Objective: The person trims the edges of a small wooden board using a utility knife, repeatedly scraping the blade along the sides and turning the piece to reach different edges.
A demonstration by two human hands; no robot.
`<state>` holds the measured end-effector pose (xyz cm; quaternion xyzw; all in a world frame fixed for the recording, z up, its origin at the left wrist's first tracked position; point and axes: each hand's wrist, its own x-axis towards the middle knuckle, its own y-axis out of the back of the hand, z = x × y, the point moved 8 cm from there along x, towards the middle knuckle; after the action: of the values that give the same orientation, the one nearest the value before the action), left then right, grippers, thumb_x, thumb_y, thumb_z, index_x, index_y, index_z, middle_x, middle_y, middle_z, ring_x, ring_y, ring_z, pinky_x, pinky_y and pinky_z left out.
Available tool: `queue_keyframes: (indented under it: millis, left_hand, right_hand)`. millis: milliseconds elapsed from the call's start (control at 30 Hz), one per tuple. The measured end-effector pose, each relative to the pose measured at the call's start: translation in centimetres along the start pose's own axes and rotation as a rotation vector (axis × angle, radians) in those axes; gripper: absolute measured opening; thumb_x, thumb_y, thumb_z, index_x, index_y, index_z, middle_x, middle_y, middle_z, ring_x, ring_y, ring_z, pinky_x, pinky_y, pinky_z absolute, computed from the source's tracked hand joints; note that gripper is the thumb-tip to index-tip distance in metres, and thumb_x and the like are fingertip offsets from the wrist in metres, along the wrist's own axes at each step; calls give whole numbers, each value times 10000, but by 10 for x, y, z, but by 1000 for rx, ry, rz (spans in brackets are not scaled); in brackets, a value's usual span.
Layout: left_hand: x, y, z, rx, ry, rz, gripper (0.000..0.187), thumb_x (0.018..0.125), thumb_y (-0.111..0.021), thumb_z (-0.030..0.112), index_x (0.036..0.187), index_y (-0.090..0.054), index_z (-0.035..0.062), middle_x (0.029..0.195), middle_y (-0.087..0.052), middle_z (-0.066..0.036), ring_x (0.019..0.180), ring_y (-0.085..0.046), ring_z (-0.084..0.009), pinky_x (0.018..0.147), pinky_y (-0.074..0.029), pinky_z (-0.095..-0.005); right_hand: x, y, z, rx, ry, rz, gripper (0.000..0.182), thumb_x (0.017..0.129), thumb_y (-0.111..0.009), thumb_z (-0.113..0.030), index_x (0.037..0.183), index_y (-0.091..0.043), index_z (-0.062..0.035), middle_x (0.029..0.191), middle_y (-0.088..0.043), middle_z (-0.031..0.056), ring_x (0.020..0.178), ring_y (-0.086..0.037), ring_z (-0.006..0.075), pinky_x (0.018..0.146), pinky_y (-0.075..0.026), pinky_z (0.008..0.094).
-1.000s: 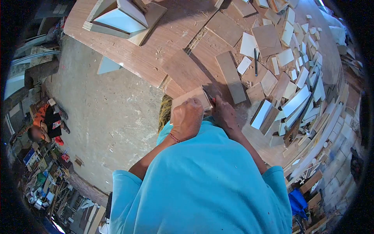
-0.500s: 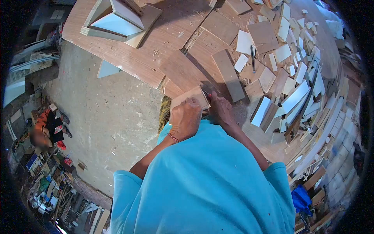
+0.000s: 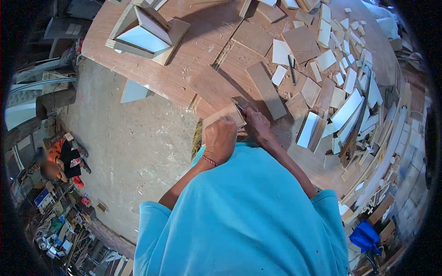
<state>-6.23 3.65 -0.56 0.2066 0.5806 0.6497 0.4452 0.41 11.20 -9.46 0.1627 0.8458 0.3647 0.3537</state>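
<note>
My left hand (image 3: 220,138) is closed over a small rectangular wooden board (image 3: 230,112), holding it down near my body at the bench's front edge. In my right hand (image 3: 258,126) is a small knife (image 3: 240,109), its dark narrow tip at the right end of that board. My fingers hide most of its handle. Just beyond, a longer wooden board (image 3: 214,86) lies flat, touching or nearly touching the held one. Another plank (image 3: 266,89) rests to the right of it.
Many wood offcuts (image 3: 340,108) cover the bench's right side, with a black pen-like tool (image 3: 292,70) among them. An angled wooden assembly with white panels (image 3: 146,34) stands at the far left of the bench (image 3: 138,71). A person (image 3: 60,161) sits on the floor at left.
My right hand and the knife have shifted slightly up and left along the board's end. My left hand keeps its hold. The whole view has shifted a little.
</note>
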Motion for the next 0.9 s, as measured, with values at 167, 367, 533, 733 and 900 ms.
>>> queue_keyframes:
  millis: [167,367,533,733,900]
  left_hand:
    - [2,-5,-4,-6,36,-41,44,671,-537,40,712,-552,35,670,-582,-134,606,-603,-278,502,-469,-349]
    - [2,-4,-5,-25,18,-26,44,669,-542,43,711,-553,36,672,-583,-127,599,-603,-271,499,-471,-342]
    - [2,-2,-3,-29,-2,-36,41,679,-534,48,715,-551,36,676,-580,-122,597,-603,-270,494,-471,-341]
    - [-1,-2,3,58,-26,-1,110,669,-539,82,746,-554,6,666,-573,-105,594,-601,-195,438,-463,-265]
    - [-7,-5,11,98,-66,41,131,665,-542,89,755,-549,-6,684,-559,-104,626,-592,-181,437,-462,-245]
  right_hand:
    - [-21,-2,10,27,17,63,227,822,-479,-258,816,-505,-33,711,-583,216,709,-590,358,588,-459,460]
    - [-16,2,8,-48,52,59,220,826,-466,-238,806,-490,-20,671,-577,208,655,-586,370,557,-454,475]
    - [-12,-4,10,-78,-32,-48,157,810,-467,-173,821,-484,-17,714,-582,229,694,-584,382,568,-436,475]
    - [-12,-6,11,-114,-25,-3,246,853,-429,-242,799,-487,-8,657,-580,221,647,-594,372,537,-466,463]
    - [-11,-11,14,-65,-5,-3,265,866,-415,-259,801,-495,-15,659,-588,209,653,-600,366,540,-469,462]
